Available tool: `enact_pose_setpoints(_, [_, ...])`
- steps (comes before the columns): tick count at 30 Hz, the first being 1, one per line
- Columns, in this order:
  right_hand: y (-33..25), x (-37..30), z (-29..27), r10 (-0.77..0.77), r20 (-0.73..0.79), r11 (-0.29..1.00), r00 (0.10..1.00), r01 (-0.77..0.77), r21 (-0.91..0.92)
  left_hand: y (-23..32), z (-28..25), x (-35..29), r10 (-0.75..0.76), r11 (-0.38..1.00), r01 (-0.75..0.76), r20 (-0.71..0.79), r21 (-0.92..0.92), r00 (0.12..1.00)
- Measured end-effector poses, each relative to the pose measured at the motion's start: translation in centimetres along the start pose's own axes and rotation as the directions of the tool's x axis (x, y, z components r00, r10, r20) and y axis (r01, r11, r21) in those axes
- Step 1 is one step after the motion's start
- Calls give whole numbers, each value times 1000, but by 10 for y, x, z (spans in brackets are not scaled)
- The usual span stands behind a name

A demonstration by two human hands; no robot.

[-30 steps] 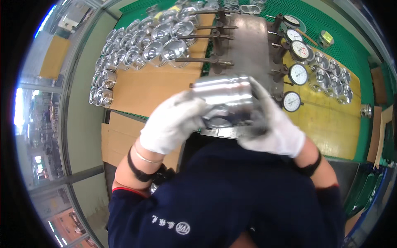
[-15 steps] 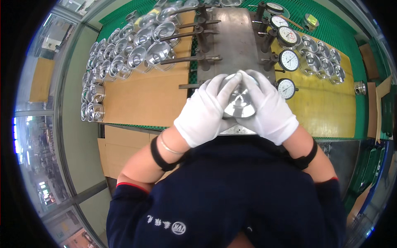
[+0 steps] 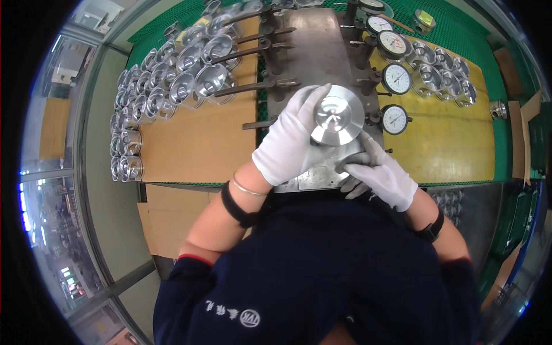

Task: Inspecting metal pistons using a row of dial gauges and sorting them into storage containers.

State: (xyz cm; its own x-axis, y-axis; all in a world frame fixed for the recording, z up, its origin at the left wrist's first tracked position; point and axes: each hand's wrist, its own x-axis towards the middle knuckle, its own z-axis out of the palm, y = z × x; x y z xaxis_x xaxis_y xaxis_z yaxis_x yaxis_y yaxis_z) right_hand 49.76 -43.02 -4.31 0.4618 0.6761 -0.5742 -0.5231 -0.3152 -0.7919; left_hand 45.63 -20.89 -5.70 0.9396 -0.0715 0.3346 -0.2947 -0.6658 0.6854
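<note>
My L hand has a shiny piston gripped round its L side, flat round face up twd me, held over the near end of the steel slab. My R hand is just below the piston's R edge, by the slab's near R corner, fingers half curled w/ grey tips; can't tell if it touches the piston or has hold of anything. White gloves on both.

A bit farther, along the slab's R edge: a row of round white dial gauges on dark posts. Along its L edge: more posts w/ dark bars sticking out L.

L of slab: brown cardboard, w/ lots of loose pistons crowded on its L & far parts, many hollow side up. R of slab: yellow board, w/ a small grp of pistons on it, approx level w/ the slab's middle.

Beyond, far R of slab: one tagged piston, yellow label on top, standing on green mesh.
</note>
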Motion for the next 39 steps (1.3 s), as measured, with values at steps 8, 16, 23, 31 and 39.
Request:
enact_pose_setpoints(8, [-3,2,2,28,-11,997,1000,-27,72,0,1,3,42,998,-41,-25,41,999])
enact_pose_setpoints(16, [0,4,4,21,-49,998,999,-18,52,1,3,3,67,997,-64,-71,51,995])
enact_pose_setpoints(23, [-2,4,5,40,-85,999,996,-38,19,0,5,2,74,995,-68,-74,79,995])
enact_pose_setpoints(31, [-12,-4,-1,59,-13,998,998,-59,-5,17,1,6,-17,1000,19,-76,22,997])
enact_pose_setpoints(39, [-21,-64,-36,-592,-75,799,803,596,78,69,-46,-2,96,837,104,332,-536,938])
